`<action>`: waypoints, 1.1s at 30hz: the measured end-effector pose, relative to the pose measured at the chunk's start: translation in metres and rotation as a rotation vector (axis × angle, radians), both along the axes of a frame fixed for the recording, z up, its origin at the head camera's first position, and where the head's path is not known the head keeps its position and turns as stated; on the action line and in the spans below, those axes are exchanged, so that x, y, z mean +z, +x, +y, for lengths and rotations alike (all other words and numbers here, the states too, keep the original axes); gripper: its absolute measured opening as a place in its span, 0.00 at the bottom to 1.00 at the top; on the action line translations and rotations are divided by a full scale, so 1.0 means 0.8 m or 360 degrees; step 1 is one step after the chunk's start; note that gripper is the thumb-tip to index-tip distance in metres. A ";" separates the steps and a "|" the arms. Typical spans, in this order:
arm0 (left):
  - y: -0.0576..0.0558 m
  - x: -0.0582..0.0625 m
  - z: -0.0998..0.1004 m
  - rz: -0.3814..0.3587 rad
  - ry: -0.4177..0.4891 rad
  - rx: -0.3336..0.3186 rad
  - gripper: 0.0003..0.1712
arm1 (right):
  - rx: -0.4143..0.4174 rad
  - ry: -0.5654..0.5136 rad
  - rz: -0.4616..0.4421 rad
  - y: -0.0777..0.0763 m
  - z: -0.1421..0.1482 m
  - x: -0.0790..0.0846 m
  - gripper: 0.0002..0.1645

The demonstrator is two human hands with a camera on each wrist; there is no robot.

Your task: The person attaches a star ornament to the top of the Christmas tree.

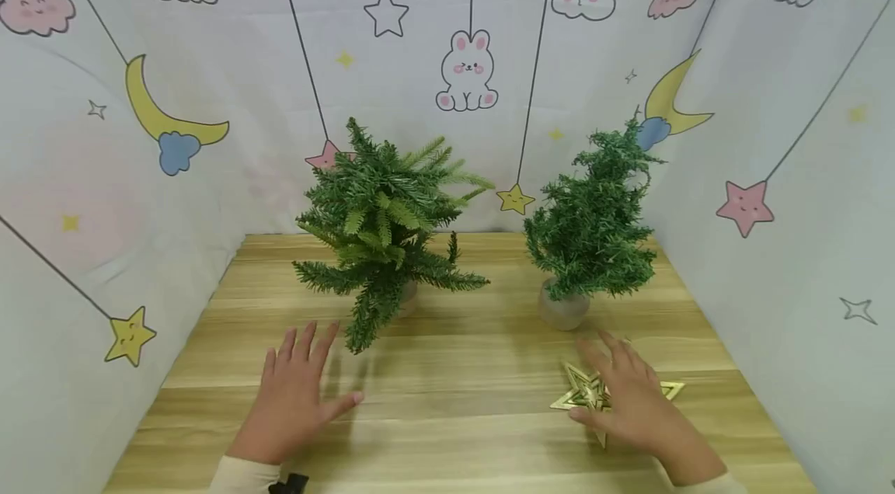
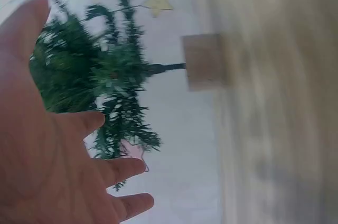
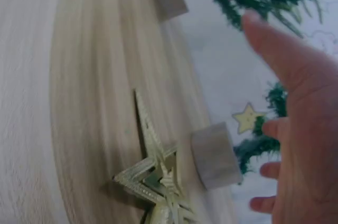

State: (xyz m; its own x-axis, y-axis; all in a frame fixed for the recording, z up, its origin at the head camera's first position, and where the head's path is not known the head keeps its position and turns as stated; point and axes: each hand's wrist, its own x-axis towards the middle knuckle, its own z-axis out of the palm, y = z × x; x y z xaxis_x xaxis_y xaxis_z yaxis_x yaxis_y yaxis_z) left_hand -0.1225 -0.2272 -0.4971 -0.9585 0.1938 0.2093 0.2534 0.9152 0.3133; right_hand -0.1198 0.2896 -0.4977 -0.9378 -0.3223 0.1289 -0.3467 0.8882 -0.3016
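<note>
My left hand [image 1: 292, 394] has its fingers spread over the table, in front of the fuller artificial Christmas tree [image 1: 381, 206]. Nothing is in its grasp. That tree's wooden base [image 2: 203, 62] shows plainly in the left wrist view. On the other side, my right hand [image 1: 632, 397] is extended above a gold star ornament [image 1: 579, 387], hiding part of it in the head view. The right fingers are straight and hold nothing. Behind the star stands a slimmer artificial Christmas tree [image 1: 594, 222] on a round wooden base [image 3: 215, 155].
The wood-grain table [image 1: 447, 432] is enclosed by white cloth walls [image 1: 391, 90] printed with bunnies, moons, stars and rainbows. Both trees stand near the back wall with a gap between them. A black object [image 1: 290, 484] sits at the left sleeve.
</note>
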 end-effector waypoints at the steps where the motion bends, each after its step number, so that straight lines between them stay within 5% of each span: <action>1: -0.003 0.007 -0.002 0.0031 0.0085 -0.0017 0.56 | -0.0017 -0.0055 -0.0040 -0.002 0.002 0.000 0.61; 7: -0.032 0.080 -0.016 0.0422 0.0712 -0.0019 0.25 | -0.0162 -0.0192 -0.0260 -0.015 0.012 -0.001 0.59; 10: -0.054 0.124 -0.016 0.0633 0.0971 0.0101 0.19 | -0.0194 -0.0112 -0.0350 -0.021 0.015 -0.003 0.61; 13: -0.076 0.170 -0.013 0.0695 0.1223 0.0193 0.17 | -0.0213 -0.0039 -0.0449 -0.026 0.017 -0.005 0.64; 16: -0.097 0.215 -0.009 0.0611 0.1316 0.0212 0.19 | -0.0250 0.0000 -0.0530 -0.030 0.018 -0.009 0.66; 23: -0.142 0.288 -0.003 0.0058 0.1026 0.0086 0.37 | -0.0300 -0.0013 -0.0553 -0.040 0.023 -0.021 0.67; 27: -0.163 0.306 0.002 -0.0223 0.0852 -0.0033 0.45 | -0.0308 0.0012 -0.0551 -0.045 0.022 -0.025 0.67; 33: -0.190 0.309 0.020 -0.0384 0.0617 -0.0239 0.50 | -0.0310 0.0050 -0.0566 -0.053 0.022 -0.021 0.48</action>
State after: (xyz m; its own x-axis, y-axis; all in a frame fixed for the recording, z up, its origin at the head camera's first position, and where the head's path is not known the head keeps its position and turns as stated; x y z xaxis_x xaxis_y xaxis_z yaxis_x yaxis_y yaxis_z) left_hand -0.2746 -0.2115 -0.2500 -0.9560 0.2851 0.0686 0.2519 0.6783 0.6902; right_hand -0.1626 0.3069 -0.5149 -0.9660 -0.1328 -0.2217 -0.0499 0.9376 -0.3441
